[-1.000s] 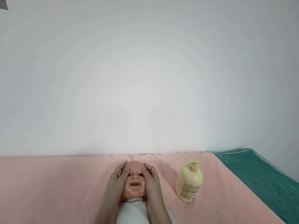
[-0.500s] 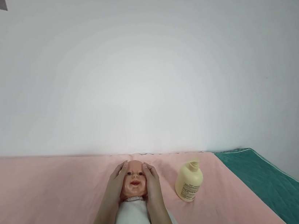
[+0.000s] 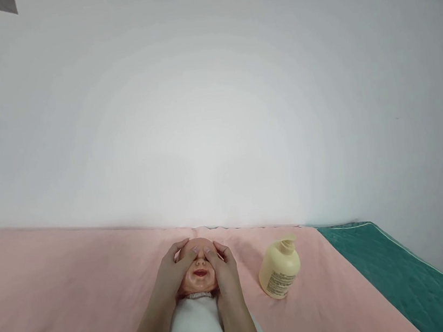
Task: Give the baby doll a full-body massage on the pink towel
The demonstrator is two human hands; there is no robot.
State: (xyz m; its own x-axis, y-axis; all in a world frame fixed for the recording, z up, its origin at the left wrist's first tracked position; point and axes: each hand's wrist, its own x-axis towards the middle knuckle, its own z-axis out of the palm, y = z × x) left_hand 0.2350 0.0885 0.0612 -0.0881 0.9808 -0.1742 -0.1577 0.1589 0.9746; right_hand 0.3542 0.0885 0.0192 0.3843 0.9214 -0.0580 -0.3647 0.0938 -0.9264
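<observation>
A baby doll (image 3: 200,284) lies face up on the pink sheet, with its white clothed body toward me. My left hand (image 3: 173,273) cups the left side of its head, the thumb lying across the eye and the fingers curled around the top. On the other side, my right hand (image 3: 226,270) holds the head the same way, its thumb by the inner end of the other eye. Both eyes are covered, while the red mouth and nose show between my hands. Right of my right hand stands a pale yellow pump bottle (image 3: 279,270), untouched.
The pink sheet (image 3: 71,294) spreads over the surface. A green quilted mat (image 3: 407,272) shows at the right, beyond the sheet's edge. A white wall (image 3: 206,108) rises behind, close to the doll's head.
Both thumbs have moved inward from the sides of the doll's face onto its eyes. My palms still hold the head. The bottle stays where it was.
</observation>
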